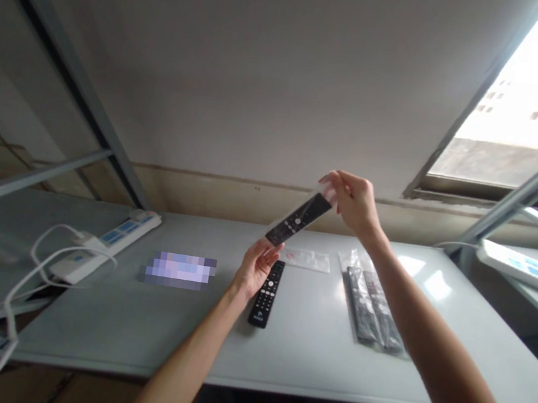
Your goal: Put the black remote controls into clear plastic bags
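A black remote control (298,221) in a clear plastic bag is held up at a slant above the table, between my two hands. My left hand (257,268) pinches its lower end. My right hand (353,199) is closed on the bag at the upper end. Below my left hand a second black remote control (265,298) lies bare on the table, its top partly hidden. Behind it lies a flat clear plastic bag (311,260). To the right, bagged black remote controls (370,307) lie side by side, partly covered by my right forearm.
On the left of the grey table (138,330) lies a white power strip (108,246) with a plugged-in white cable (11,318). A blurred-out patch (180,269) is nearby. Another power strip (517,264) sits at the far right. Metal frame posts rise on both sides.
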`<action>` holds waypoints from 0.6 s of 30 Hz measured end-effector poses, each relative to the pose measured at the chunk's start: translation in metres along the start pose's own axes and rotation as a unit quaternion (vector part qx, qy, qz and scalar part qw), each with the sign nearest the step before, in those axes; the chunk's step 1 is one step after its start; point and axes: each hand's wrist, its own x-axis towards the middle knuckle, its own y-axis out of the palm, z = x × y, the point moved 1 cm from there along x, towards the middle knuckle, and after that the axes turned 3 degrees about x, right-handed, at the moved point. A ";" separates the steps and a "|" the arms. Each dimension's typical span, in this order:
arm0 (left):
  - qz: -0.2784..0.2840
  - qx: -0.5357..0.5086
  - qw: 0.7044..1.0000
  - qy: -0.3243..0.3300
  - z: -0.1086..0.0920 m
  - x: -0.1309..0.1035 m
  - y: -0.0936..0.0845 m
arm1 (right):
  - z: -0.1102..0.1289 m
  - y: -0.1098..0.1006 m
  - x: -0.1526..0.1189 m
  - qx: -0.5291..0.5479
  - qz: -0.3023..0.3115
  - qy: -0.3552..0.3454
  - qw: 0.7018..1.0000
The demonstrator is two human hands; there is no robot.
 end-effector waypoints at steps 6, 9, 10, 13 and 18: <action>-0.019 0.023 0.999 -0.027 0.000 0.001 0.000 | -0.017 -0.038 0.009 0.136 -0.036 0.030 0.990; -0.048 0.012 0.999 -0.014 0.000 0.005 -0.003 | -0.049 -0.055 -0.002 0.162 -0.220 0.061 0.960; -0.060 0.005 0.998 -0.005 -0.001 0.006 -0.005 | -0.061 -0.057 -0.009 0.175 -0.267 0.081 0.944; -0.082 -0.019 0.996 0.021 -0.009 0.007 -0.005 | -0.096 -0.044 -0.046 0.185 -0.301 0.163 0.921; -0.042 -0.060 0.997 0.037 -0.019 0.004 -0.003 | -0.125 0.009 -0.123 0.173 -0.193 0.267 0.928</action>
